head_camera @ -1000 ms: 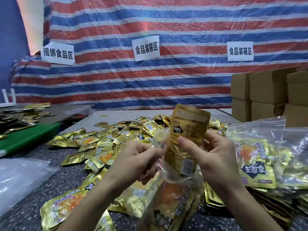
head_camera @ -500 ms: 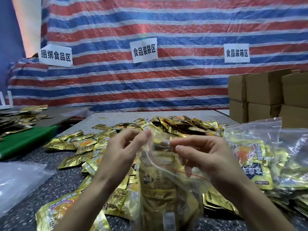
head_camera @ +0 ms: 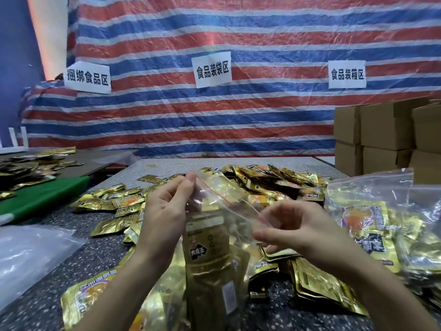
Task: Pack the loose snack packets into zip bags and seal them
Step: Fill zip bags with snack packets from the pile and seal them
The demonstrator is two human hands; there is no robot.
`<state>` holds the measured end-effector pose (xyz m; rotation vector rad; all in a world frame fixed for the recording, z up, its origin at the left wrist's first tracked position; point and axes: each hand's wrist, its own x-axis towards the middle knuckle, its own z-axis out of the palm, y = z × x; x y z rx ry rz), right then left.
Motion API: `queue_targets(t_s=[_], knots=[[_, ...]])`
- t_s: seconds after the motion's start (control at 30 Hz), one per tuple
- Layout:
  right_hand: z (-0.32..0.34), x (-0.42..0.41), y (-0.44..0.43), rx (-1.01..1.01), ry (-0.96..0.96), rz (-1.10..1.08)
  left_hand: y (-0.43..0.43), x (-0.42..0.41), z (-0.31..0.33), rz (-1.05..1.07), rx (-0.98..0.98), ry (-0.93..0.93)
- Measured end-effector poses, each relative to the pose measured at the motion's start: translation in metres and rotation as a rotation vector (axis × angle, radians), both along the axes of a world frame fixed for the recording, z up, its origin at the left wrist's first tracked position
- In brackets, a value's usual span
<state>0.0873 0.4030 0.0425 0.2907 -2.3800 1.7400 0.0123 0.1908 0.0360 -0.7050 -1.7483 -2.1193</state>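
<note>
Now sealing: bag (head_camera: 222,206) upright at near centre, mouth up.
Grip: left hand (head_camera: 164,216) pinches the far-left end of the zip (head_camera: 226,197) and right hand (head_camera: 303,228) seems to pinch its near-right end, stretching it taut for pressing shut. Packets (head_camera: 207,254) stand inside, below the zip. Pile (head_camera: 274,185) lies beyond, filled bags (head_camera: 372,211) right.

place: makeshift food-packing workshop | evidence: striped tarp wall (head_camera: 238,120), paper zone signs (head_camera: 212,69), stacked cartons (head_camera: 381,130), snack packets (head_camera: 274,185) heaped on surface (head_camera: 167,167)
</note>
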Motion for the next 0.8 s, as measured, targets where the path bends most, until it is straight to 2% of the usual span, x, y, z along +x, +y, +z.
queue_targets(t_s=[0.07, 0.13, 0.23, 0.3, 0.4, 0.57, 0.8], knots=[[-0.001, -0.001, 0.0, 0.031, 0.045, -0.015, 0.001, 0.0, -0.001, 0.003, 0.017, 0.009], [0.001, 0.001, -0.001, 0.011, 0.176, -0.059, 0.001, 0.0, -0.001, -0.029, 0.026, 0.021], [0.004, 0.002, -0.003, -0.218, 0.362, -0.138, -0.001, 0.002, 0.003, -0.136, 0.087, 0.043], [0.006, 0.003, -0.004, -0.406, 0.388, -0.154, -0.003, 0.005, 0.006, -0.221, 0.114, 0.075], [0.008, 0.003, -0.002, -0.526, 0.374, -0.142, -0.001, 0.009, 0.006, -0.226, 0.078, 0.17], [0.008, 0.003, 0.002, -0.458, 0.364, -0.187, -0.002, 0.006, 0.004, -0.144, 0.038, 0.2], [0.007, 0.003, 0.002, -0.469, 0.38, -0.207, -0.004, -0.001, -0.004, -0.095, -0.059, 0.275]])
